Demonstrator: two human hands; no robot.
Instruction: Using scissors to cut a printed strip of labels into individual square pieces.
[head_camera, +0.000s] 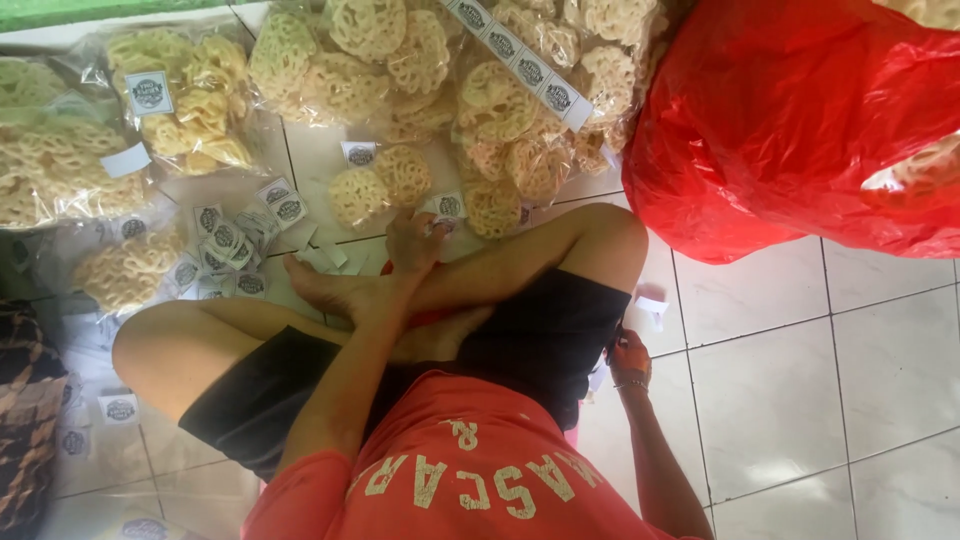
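Label (447, 206) pinched in my left hand (415, 243) fingers near crackers (380, 185); right hand (629, 358) clenched beside knee. Risk: label sticking crooked, reach awkward over crossed legs.

Small white paper label (447, 207) with dark round emblem, flat on floor tiles

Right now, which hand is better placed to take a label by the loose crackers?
Left. The left hand is stretched forward past the foot, right at a label beside the loose crackers. The right hand sits back beside the knee.
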